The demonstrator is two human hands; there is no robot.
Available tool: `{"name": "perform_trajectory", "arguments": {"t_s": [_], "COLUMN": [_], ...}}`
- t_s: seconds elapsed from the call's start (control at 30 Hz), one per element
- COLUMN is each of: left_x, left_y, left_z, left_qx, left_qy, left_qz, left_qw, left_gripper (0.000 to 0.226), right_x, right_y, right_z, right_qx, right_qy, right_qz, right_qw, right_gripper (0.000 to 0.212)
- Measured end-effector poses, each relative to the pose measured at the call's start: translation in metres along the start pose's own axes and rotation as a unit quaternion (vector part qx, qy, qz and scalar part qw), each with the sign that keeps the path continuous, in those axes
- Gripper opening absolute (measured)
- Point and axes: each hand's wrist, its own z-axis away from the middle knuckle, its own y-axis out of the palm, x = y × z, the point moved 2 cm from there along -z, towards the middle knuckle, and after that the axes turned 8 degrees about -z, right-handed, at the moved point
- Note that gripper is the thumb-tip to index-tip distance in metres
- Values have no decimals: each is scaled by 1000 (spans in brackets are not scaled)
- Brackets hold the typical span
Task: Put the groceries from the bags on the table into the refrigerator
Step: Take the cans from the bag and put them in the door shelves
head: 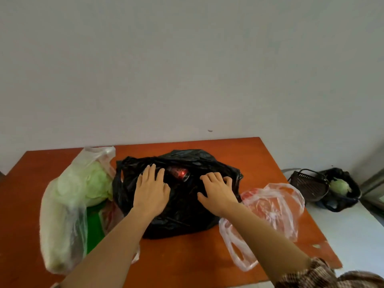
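Note:
A black plastic bag (182,213) lies in the middle of the orange table (187,258). Inside its open mouth shows a dark red can (180,173). My left hand (151,190) rests flat on the bag left of the can, fingers straight. My right hand (218,190) lies on the bag right of the can, fingers bent onto the plastic. At the left a clear bag (68,204) holds a pale green cabbage (93,183) and a long white vegetable. A crumpled clear bag (272,206) with something red inside lies to the right.
The table stands against a white wall. On the floor at the right sit a dark woven basket (309,186) and another black bag (342,190) with a green vegetable in it. A green item (94,229) lies under the left clear bag.

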Motion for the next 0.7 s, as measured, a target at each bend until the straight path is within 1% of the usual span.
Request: {"name": "perform_trajectory", "arguments": {"t_s": [0.17, 0.33, 0.53, 0.7], "left_x": [30, 55, 70, 71], "left_y": [38, 77, 116, 134], "left_z": [-51, -94, -119, -122], "left_qx": [24, 109, 172, 181], "left_qy": [62, 70, 57, 44], "left_qz": [-63, -78, -18, 50], "left_qw": [996, 988, 983, 981], "left_gripper": [60, 62, 62, 66], "right_x": [6, 18, 20, 21], "right_y": [25, 51, 80, 94], "right_z": [-56, -114, -162, -183], "right_qx": [22, 61, 82, 92], "right_qy": [4, 12, 77, 120], "right_qz": [43, 82, 92, 106], "right_qw": [999, 995, 989, 983], "right_gripper": [50, 52, 72, 81]}}
